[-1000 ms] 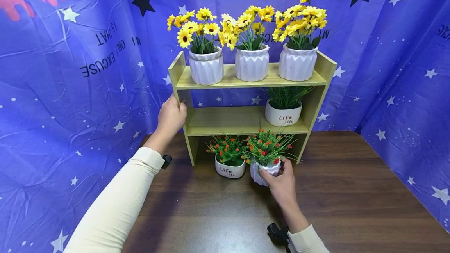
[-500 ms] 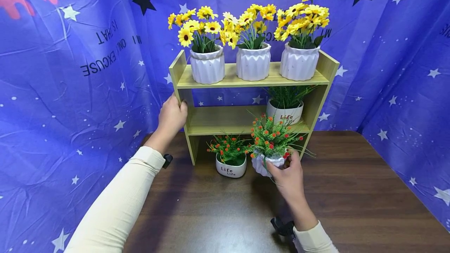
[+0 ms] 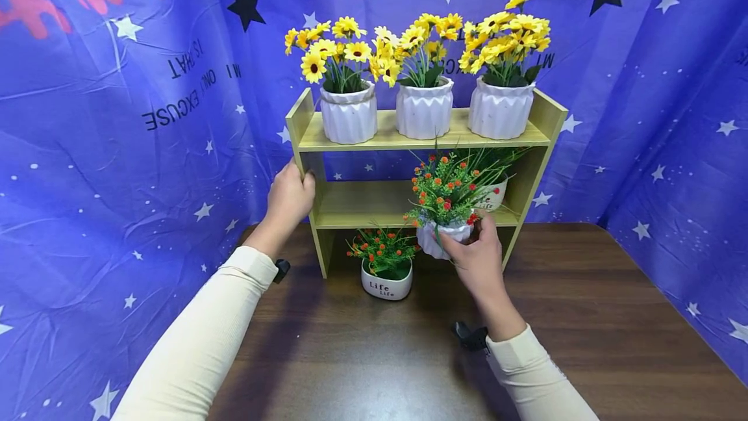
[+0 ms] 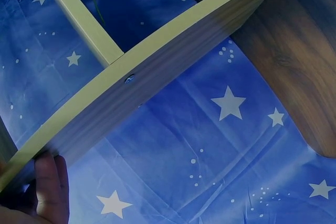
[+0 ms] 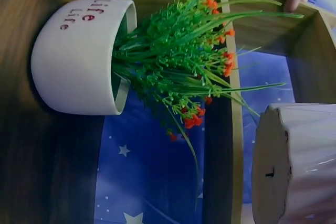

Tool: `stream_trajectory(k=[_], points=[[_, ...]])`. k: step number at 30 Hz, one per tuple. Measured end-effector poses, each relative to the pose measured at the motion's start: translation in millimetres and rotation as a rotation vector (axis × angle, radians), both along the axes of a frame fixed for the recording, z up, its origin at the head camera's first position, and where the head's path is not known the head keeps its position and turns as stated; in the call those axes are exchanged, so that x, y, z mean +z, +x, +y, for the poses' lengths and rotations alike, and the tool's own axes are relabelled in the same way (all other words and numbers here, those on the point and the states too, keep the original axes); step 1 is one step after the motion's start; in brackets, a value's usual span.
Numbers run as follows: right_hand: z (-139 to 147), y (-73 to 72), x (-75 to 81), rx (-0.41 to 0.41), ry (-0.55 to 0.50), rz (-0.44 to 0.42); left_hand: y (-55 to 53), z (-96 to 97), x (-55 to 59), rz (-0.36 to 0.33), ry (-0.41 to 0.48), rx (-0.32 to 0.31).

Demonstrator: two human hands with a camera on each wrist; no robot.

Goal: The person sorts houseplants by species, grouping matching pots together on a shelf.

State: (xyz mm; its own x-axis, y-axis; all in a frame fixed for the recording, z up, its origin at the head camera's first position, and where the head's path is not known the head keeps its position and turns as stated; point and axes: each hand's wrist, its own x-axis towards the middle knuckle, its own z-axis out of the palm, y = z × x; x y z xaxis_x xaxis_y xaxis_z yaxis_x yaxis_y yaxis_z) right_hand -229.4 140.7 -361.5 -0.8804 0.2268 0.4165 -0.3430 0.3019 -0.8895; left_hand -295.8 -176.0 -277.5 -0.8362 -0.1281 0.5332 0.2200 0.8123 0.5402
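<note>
My right hand [image 3: 474,251] grips a white ribbed pot of orange-flowered greenery [image 3: 445,200] and holds it in the air in front of the middle shelf of a light wooden rack [image 3: 380,201]. In the right wrist view the held pot's base [image 5: 294,163] fills the lower right. My left hand [image 3: 290,195] holds the rack's left side panel [image 4: 152,72], its fingertips [image 4: 50,184] curled round the edge. A white "Life" pot with orange flowers [image 3: 386,266] stands on the table under the rack, also in the right wrist view [image 5: 84,56].
Three white ribbed pots of yellow daisies [image 3: 422,76] line the top shelf. Another "Life" pot with green grass [image 3: 494,188] sits at the right of the middle shelf, partly hidden. The dark wooden table [image 3: 584,317] stretches in front. Blue starred cloth [image 3: 117,148] hangs all round.
My right hand has lifted the ribbed pot off the table, up and slightly back, to the level of the middle shelf. My left hand has stayed on the rack's side.
</note>
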Motion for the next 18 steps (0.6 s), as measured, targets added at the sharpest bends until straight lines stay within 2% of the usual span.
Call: stream_trajectory(k=[4, 11, 18], points=[[-5, -12.7, 1.8, 0.022, -0.001, 0.001, 0.2, -1.0, 0.3, 0.002, 0.0, -0.006], [-12, -24.6, 4.2, 0.013, -0.002, -0.013, 0.7, -0.8, -2.0, 0.002, 0.012, -0.005], [-18, -38.3, 12.9, 0.029, 0.004, -0.063, -0.7, -1.5, -1.2, 0.012, 0.004, 0.0]])
